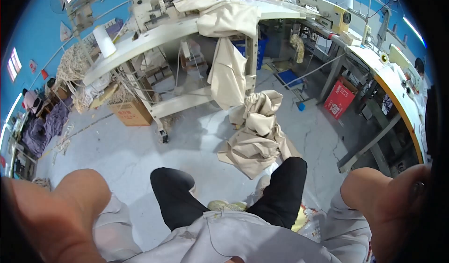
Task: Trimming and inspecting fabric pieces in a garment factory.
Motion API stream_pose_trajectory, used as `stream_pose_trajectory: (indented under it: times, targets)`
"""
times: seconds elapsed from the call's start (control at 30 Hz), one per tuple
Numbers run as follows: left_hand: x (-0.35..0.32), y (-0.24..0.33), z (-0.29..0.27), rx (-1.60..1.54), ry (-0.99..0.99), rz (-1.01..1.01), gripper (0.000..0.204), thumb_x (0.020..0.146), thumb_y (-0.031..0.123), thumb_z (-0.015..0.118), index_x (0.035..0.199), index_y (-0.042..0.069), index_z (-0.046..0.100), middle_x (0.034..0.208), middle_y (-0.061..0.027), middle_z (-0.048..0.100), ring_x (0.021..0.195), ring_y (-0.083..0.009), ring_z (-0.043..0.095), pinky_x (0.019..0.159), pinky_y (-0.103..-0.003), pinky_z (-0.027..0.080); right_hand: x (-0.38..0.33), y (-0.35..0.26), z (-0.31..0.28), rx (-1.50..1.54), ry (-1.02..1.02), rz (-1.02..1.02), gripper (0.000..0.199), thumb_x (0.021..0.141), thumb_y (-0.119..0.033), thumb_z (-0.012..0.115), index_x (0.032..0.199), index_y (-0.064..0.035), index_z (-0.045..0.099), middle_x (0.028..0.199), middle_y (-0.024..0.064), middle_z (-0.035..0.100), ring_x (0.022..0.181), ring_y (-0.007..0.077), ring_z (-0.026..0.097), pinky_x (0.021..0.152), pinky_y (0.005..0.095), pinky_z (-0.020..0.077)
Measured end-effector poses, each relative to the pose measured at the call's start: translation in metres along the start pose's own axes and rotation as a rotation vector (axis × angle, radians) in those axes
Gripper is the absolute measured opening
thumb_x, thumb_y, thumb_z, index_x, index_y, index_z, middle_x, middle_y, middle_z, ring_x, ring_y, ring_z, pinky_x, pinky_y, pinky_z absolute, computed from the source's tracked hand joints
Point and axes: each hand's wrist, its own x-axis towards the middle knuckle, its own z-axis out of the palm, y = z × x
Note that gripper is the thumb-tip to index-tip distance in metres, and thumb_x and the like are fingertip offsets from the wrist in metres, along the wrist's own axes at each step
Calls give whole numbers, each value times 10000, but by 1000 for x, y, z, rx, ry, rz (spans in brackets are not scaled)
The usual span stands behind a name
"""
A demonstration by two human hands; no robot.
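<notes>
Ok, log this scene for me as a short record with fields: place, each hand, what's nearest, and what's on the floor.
place: sewing workshop, blue walls, grey floor
left hand: raised close to the camera at lower left, holds nothing visible
right hand: raised at lower right, fingers out of view, grasp cannot be told
nearest: pale grey garment on the lap, over black trousers
floor: heap of beige cloth, cardboard box, red box
table: white, with sewing machine and beige cloth hanging off it

Crumpled beige fabric (256, 134) on floor
</notes>
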Motion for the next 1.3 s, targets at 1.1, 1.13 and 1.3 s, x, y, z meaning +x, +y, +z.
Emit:
stream_pose_trajectory:
  times: [1.1,1.13,1.3]
  targets:
    - [-162,68,-66,432,145,188,900,628,378,758,1303,35,270,1298,-244,334,1051,-338,495,837,-377,458,3,-18,-37,-14,-270,-84,526,643,-493,701,936,-111,488,908,67,559,605,79,447,529,241,322]
    - [-165,64,-70,439,144,189,897,629,377,758,1302,35,272,1297,-244,335,1050,-338,496,837,-377,458,1,-16,-39,-21,-272,-82,529,646,-491,700,944,-110,486,908,70,558,608,80,449,530,242,324]
    - [-141,63,-51,453,104,98,880,635,368,755,1297,36,280,1292,-243,342,1046,-338,498,836,-378,458,-8,0,-38,-55,-257,30,546,659,-481,697,984,-103,475,910,81,554,622,84,457,534,248,334]
